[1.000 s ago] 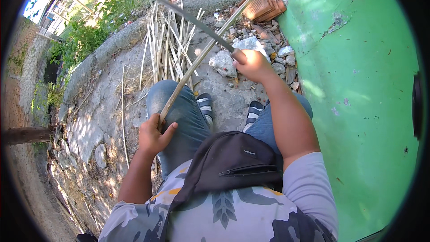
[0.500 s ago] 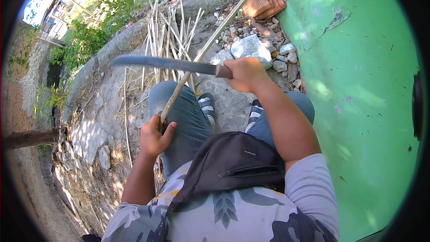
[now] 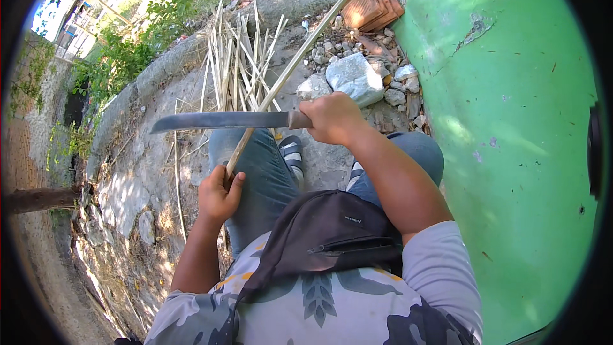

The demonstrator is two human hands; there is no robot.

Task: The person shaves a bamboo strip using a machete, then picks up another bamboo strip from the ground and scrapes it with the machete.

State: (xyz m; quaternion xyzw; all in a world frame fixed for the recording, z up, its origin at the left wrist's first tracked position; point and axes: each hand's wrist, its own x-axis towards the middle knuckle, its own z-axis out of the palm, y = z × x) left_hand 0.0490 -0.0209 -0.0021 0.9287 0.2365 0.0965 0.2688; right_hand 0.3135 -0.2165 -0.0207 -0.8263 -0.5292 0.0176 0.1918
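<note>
Fig.: fingers of right hand [image 3: 332, 118] wrapped tight round handle of machete [image 3: 220, 120], blade held level, pointing to person's left, crossing over bamboo pole [image 3: 290, 70]. Fingers of left hand [image 3: 218, 193] curled shut on pole's near end, above left knee; far end runs up-right toward stacked red tiles [image 3: 372, 6] by green wall [image 3: 511, 121]. Pole: prob. stiff, light for its length, smooth rind, likely slippery w/ sweat; best gripped near end, as here, well clear of blade path. Machete: prob. blade-heavy, edge sharp; hold by handle only. Beyond: bundle of split strips [image 3: 239, 57], pale stones [image 3: 354, 78], rubble on ground.
</note>
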